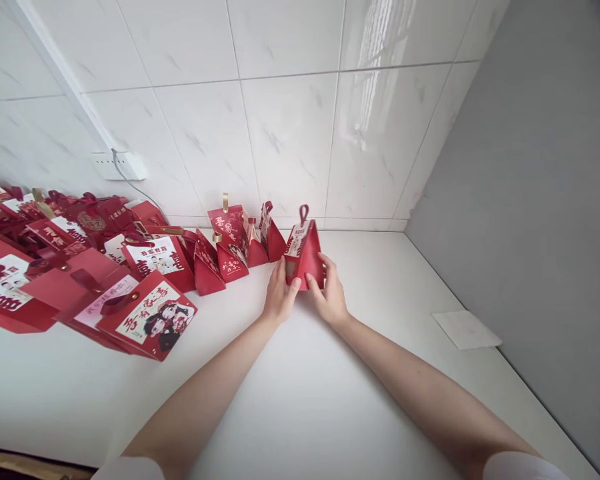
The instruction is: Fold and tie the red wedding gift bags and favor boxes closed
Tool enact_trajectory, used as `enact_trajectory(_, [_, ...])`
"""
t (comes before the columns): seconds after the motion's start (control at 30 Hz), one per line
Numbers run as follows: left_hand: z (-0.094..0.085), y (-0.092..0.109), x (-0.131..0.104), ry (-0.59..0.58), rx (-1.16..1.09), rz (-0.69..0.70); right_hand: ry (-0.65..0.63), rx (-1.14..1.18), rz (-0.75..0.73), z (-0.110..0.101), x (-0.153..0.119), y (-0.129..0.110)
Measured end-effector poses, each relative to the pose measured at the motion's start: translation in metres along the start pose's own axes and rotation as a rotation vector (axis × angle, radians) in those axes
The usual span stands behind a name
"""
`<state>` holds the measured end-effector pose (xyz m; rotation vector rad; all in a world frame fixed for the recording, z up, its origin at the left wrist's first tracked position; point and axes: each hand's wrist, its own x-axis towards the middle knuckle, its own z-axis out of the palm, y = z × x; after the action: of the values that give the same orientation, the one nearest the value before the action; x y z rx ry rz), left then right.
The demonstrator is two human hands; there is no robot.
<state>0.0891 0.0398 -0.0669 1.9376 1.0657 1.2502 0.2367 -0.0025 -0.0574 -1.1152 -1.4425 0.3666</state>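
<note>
Stretching forward from pale sleeves [130, 468], two bare forearms [220, 393] cross above the white table [300, 413]. To their left sits a crowd of red gift boxes [157, 320], the nearest printed with a cartoon couple; to their right, a white sheet of paper [465, 329] lies beside a grey panel [520, 213]. Farther out, the left hand [279, 293] and the right hand [331, 293] hold a small red box [311, 252] upright between them, each grip closed in against its sides, thumbs toward the near edge (whether its base touches the table, I cannot tell). A ribbon loop [304, 213] tops it. Just left stand several small boxes [233, 265]. Beyond rises a tiled wall [287, 140] with a socket [120, 166] and a grey cord [137, 188].
</note>
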Motion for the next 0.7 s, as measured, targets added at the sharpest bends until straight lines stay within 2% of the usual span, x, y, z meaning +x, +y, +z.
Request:
enact_trajectory(0.1, [0.000,0.001,0.004,-0.106,-0.319,-0.012,-0.101,0.046,-0.125,-0.001,-0.003,-0.003])
enact_trajectory(0.17, [-0.001,0.003,0.006,-0.167,-0.523,-0.055,-0.173,0.091,-0.152,-0.001,-0.003,-0.001])
enact_trajectory(0.23, [-0.003,0.004,0.008,-0.195,-0.674,-0.121,-0.205,0.151,-0.102,-0.001,-0.002,0.004])
enact_trajectory(0.3, [-0.005,0.002,0.008,-0.245,-0.766,-0.176,-0.225,0.238,0.027,0.000,0.000,0.011])
enact_trajectory(0.4, [-0.006,-0.003,0.006,-0.338,-0.781,-0.211,-0.296,0.383,0.217,-0.001,0.005,0.019])
enact_trajectory(0.47, [-0.005,-0.004,0.006,-0.353,-0.738,-0.210,-0.329,0.453,0.254,-0.002,0.007,0.024])
enact_trajectory(0.6, [-0.001,0.000,0.007,-0.275,-0.580,-0.161,-0.347,0.463,0.258,-0.003,0.006,0.029])
enact_trajectory(0.7, [-0.001,0.003,0.010,-0.191,-0.462,-0.095,-0.384,0.426,0.200,-0.001,0.006,0.030])
